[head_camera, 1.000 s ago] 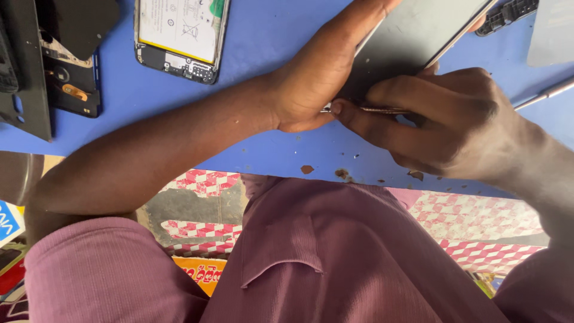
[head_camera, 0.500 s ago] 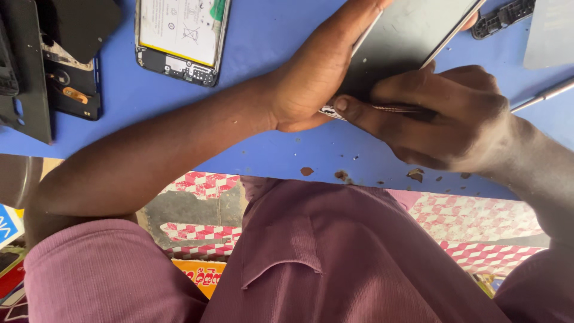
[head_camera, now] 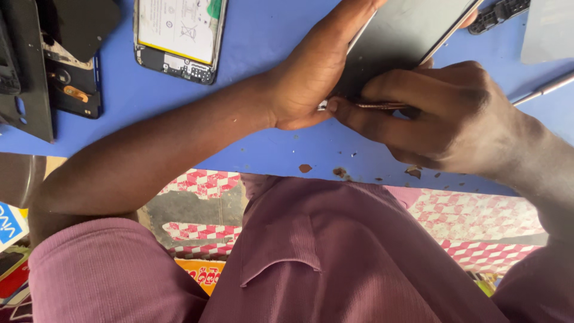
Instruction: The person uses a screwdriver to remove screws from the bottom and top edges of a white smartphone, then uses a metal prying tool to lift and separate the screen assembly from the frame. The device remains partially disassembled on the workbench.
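Looking down at a matte blue table (head_camera: 263, 42) with chipped paint spots along its near edge, and below that it's mostly a ribbed mauve shirt (head_camera: 335, 257) filling the 6 o'clock half. The main thing sits up at 1 o'clock: a flat, smooth dark grey phone panel (head_camera: 400, 36), rectangular with a thin pale edge, its long axis running from about 7 o'clock up to 1 o'clock, top end going out of view. The left hand (head_camera: 311, 78) is wrapped along the panel's 9 o'clock side, clamping it. The right hand (head_camera: 442, 113) is closed around a thin metal tool (head_camera: 373, 106) lying roughly flat, tip pointing to 9 o'clock at the panel's lower corner. Both hands are right together, thumbs almost touching there. At 11 o'clock lies an opened phone (head_camera: 179, 36) with a pale battery face up, and at 9 o'clock some dark phone parts (head_camera: 54, 66). A slim silver rod (head_camera: 544, 90) lies at 3 o'clock.
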